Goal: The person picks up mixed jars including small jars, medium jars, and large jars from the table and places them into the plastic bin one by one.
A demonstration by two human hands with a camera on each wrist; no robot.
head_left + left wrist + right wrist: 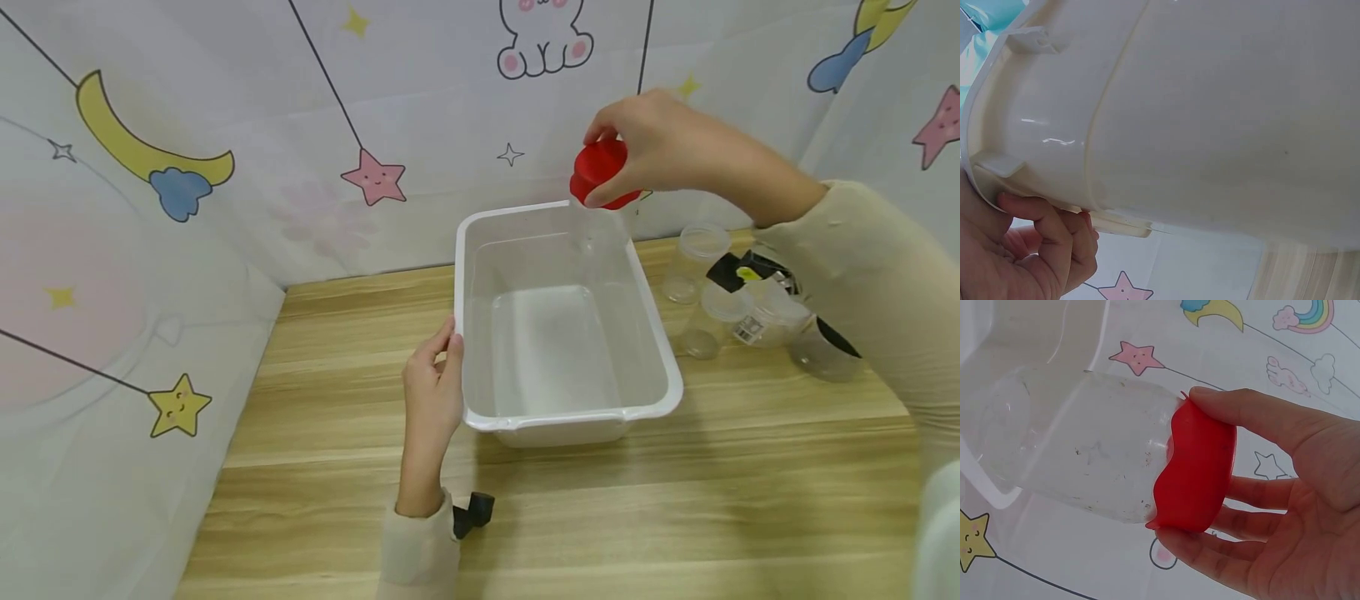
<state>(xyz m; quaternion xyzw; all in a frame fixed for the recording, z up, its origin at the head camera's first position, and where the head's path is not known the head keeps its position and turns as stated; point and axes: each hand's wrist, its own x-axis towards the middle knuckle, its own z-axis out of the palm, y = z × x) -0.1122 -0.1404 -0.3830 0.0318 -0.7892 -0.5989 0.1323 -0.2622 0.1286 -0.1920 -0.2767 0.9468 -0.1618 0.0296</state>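
My right hand [660, 142] holds a clear jar [1091, 450] by its red, wavy-edged lid [600, 162], thumb on one side and fingers on the other. The see-through body of the jar points down over the far right part of a white plastic tub [551, 350]. On the tub's left side, my left hand [435, 379] grips the rim, and in the left wrist view its curled fingers [1047, 234] lie along the underside of that edge. Nothing shows on the floor of the tub.
Several clear plastic jars [702, 321] stand or lie on the wooden table [337, 433] right of the tub, partly behind my right sleeve [862, 275]. A patterned cloth [427, 100] hangs close behind the tub and along the left side.
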